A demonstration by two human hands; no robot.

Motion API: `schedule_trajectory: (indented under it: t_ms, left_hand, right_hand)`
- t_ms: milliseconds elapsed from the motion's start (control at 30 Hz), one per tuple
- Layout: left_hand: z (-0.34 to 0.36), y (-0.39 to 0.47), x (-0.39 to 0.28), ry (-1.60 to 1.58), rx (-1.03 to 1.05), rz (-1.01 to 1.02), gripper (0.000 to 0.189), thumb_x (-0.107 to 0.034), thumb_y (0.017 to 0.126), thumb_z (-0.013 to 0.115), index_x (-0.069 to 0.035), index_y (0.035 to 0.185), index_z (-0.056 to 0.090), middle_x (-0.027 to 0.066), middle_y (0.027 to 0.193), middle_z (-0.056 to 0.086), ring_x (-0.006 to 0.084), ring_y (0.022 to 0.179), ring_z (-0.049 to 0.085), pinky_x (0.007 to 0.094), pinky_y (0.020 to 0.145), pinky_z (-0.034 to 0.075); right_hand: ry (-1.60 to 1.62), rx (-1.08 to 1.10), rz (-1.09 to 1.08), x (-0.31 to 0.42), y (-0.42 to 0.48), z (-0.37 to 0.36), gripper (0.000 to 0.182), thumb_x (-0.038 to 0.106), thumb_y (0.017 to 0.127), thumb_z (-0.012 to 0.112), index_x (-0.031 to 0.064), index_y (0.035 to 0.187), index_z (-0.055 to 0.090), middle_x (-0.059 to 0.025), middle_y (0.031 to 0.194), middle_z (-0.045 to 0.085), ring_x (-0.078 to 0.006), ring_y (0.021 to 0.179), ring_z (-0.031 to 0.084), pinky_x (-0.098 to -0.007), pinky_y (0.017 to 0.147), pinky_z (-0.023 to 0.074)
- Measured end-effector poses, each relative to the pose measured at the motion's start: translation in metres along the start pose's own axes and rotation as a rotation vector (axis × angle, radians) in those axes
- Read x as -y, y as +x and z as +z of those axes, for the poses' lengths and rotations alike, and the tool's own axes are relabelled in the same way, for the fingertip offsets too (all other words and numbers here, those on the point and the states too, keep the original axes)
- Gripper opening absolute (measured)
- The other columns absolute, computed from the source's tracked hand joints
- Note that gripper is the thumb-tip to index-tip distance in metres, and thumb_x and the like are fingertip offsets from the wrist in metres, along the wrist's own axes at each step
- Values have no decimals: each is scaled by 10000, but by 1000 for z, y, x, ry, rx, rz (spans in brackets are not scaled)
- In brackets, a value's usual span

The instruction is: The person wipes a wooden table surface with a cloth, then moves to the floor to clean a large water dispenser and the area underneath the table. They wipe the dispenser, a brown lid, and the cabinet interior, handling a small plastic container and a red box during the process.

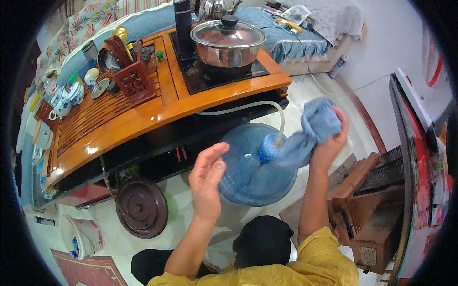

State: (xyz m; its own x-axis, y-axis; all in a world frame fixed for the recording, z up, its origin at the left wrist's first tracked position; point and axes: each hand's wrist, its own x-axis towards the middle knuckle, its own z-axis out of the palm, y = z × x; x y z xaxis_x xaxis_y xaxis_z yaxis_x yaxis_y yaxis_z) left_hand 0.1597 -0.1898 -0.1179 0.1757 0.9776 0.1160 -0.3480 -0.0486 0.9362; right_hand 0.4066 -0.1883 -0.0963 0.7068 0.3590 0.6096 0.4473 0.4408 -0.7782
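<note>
My right hand (332,139) is closed on a bunched blue cloth (320,119), whose loose end hangs over the right side of a large blue water bottle (247,178). The bottle stands on the tiled floor, with a pale hose (282,114) running from its blue cap (266,152) towards the underside of the tea table. My left hand (207,177) is raised at the bottle's left side, fingers apart and holding nothing. Whether it touches the bottle cannot be told.
The wooden tea table (143,119) carries a lidded steel pot (228,46), a carved utensil holder (134,82) and a blue-and-white teapot (61,106). A brown round lid (142,208) and a white bucket (91,237) are at lower left. Brown wooden furniture (375,232) stands at right.
</note>
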Motion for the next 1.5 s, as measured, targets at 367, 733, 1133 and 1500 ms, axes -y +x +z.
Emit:
schedule_trajectory:
  t_ms: [367, 733, 1133, 1500]
  left_hand:
    - [-2, -9, 22, 65, -94, -55, 263, -65, 888, 532, -12, 1134, 609, 86, 1114, 652, 153, 1056, 588, 280, 943, 418]
    - [-15, -23, 30, -564, 416, -423, 514, -391, 1010, 428, -18, 1361, 474, 146, 1295, 554, 214, 1148, 565, 364, 936, 485]
    - [-49, -4, 101, 609, 18, 254, 457, -404, 971, 474, -114, 1320, 531, 142, 1370, 515, 296, 1266, 489, 428, 1061, 368]
    - [-80, 51, 196, 15, -73, -444, 548, -467, 953, 472, -60, 1314, 544, 101, 1320, 564, 246, 1226, 503, 341, 1051, 343]
  right_hand:
    - [-474, 453, 285, -110, -13, -50, 385, -12, 819, 553, 30, 1198, 610, -108, 1075, 670, -176, 912, 623, -300, 841, 486]
    - [-386, 881, -267, 75, -78, -31, 608, 86, 705, 683, 39, 1294, 543, -191, 1186, 569, -360, 1263, 442, -429, 1053, 363]
    - [-15, 341, 116, -22, -113, -33, 688, 200, 840, 650, -11, 1404, 316, -171, 1380, 421, -276, 1225, 457, -400, 1016, 393]
    - [-207, 453, 333, -37, -105, -7, 706, 243, 787, 783, -23, 1333, 423, -139, 1233, 529, -241, 1122, 523, -382, 1009, 386]
